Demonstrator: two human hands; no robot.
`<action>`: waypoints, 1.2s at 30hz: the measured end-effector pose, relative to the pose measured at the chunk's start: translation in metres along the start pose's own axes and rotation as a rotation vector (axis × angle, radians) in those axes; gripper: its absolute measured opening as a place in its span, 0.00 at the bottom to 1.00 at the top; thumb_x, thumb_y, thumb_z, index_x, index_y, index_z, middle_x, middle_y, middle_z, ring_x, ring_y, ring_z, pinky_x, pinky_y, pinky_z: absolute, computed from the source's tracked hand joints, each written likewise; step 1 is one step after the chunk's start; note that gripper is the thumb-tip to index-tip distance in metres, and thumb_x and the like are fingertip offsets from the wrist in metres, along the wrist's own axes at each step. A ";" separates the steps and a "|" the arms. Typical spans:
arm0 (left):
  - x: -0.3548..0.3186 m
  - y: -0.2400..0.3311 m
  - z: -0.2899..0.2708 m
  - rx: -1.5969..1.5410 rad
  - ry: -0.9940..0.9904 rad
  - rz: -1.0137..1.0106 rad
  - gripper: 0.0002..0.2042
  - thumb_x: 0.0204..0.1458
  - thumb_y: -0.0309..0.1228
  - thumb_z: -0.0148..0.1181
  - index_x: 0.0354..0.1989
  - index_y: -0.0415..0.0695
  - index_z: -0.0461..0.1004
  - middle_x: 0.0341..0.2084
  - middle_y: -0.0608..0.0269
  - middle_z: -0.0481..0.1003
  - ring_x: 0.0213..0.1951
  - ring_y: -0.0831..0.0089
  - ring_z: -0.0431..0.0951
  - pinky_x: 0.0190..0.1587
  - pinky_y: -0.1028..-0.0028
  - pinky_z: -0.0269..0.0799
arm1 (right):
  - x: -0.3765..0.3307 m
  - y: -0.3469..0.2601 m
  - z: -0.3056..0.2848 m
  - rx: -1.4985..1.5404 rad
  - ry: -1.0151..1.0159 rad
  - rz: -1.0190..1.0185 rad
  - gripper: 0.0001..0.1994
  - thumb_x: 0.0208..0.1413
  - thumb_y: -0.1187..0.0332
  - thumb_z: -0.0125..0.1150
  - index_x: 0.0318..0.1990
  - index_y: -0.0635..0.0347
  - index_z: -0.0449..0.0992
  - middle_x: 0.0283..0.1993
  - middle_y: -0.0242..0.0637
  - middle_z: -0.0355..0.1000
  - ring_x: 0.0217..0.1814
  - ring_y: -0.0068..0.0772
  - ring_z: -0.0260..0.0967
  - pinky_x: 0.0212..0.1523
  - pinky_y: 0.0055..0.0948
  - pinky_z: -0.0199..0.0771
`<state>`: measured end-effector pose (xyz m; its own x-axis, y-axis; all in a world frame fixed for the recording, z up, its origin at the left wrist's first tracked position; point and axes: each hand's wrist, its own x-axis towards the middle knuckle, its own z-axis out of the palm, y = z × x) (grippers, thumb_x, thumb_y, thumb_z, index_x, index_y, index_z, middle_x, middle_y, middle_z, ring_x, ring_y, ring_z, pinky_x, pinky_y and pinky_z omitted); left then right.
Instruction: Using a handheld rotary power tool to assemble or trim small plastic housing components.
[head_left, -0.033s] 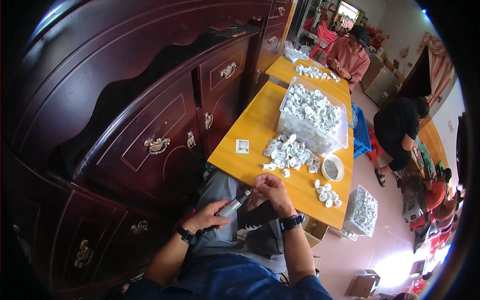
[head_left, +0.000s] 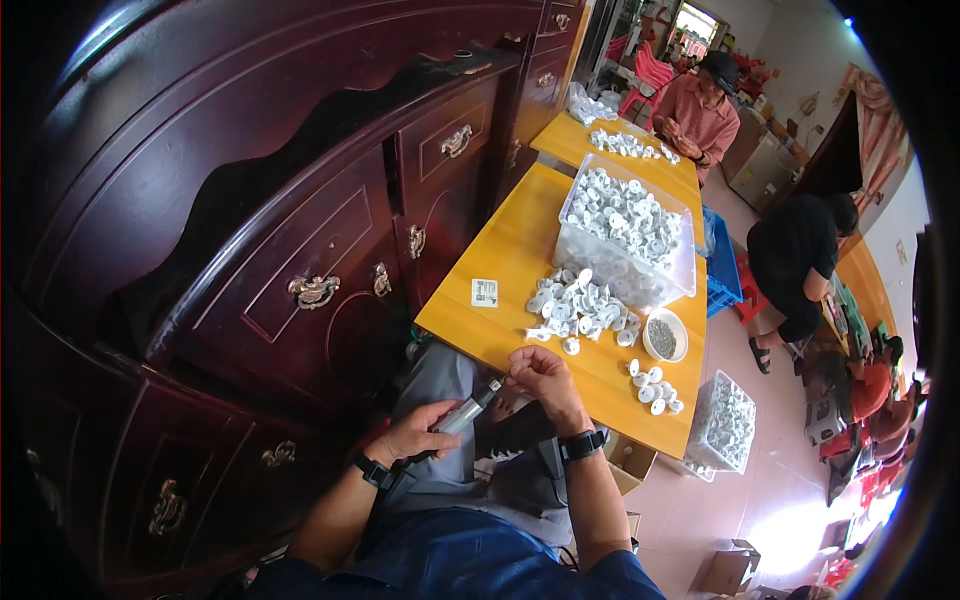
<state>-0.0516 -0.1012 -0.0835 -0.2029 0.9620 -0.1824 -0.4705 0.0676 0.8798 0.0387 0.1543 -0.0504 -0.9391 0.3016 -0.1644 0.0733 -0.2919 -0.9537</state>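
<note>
My left hand (head_left: 422, 430) is wrapped round a silver electric screwdriver (head_left: 462, 414) with a dark nose, its tip pointing up and to the right. Just beyond that tip, at the table's near edge, my right hand (head_left: 545, 378) has its thumb and fingers pinched together. Whatever sits in that pinch is too small to make out. On the table lie a heap of white round plastic parts (head_left: 582, 308) and, to its right, a smaller group of white discs (head_left: 655, 388). A white bowl (head_left: 681, 352) between them holds small grey metal pieces (head_left: 661, 338).
A clear bin (head_left: 610, 262) full of white parts stands on the yellow table (head_left: 480, 245), near a printed card (head_left: 484, 293). Dark wooden cabinets (head_left: 290, 250) line the left. Another filled bin (head_left: 722, 425) is on the floor at right. A person in a pink shirt (head_left: 690, 110) sits at the far end.
</note>
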 end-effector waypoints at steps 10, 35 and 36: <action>0.001 -0.002 0.004 -0.031 0.005 0.046 0.31 0.56 0.29 0.65 0.66 0.39 0.59 0.28 0.70 0.69 0.24 0.83 0.69 0.26 0.80 0.67 | -0.002 -0.013 -0.031 -0.330 0.303 -0.168 0.09 0.60 0.70 0.64 0.46 0.61 0.76 0.38 0.30 0.77 0.33 0.23 0.76 0.35 0.23 0.75; 0.005 -0.002 0.007 0.020 0.001 0.029 0.31 0.56 0.30 0.65 0.66 0.38 0.59 0.29 0.69 0.70 0.24 0.82 0.70 0.26 0.80 0.68 | -0.001 -0.006 -0.041 -0.252 0.384 -0.192 0.07 0.59 0.78 0.58 0.44 0.61 0.75 0.37 0.32 0.75 0.36 0.21 0.75 0.36 0.23 0.76; 0.006 -0.002 0.007 0.020 0.003 0.025 0.31 0.56 0.30 0.65 0.66 0.38 0.59 0.29 0.69 0.70 0.24 0.82 0.70 0.26 0.80 0.68 | 0.001 -0.001 -0.041 -0.238 0.342 -0.212 0.08 0.60 0.78 0.57 0.46 0.61 0.74 0.37 0.29 0.75 0.36 0.21 0.75 0.36 0.23 0.76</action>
<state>-0.0458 -0.0935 -0.0835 -0.2173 0.9626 -0.1616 -0.4482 0.0487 0.8926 0.0516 0.1918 -0.0598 -0.7804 0.6253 0.0047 0.0045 0.0130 -0.9999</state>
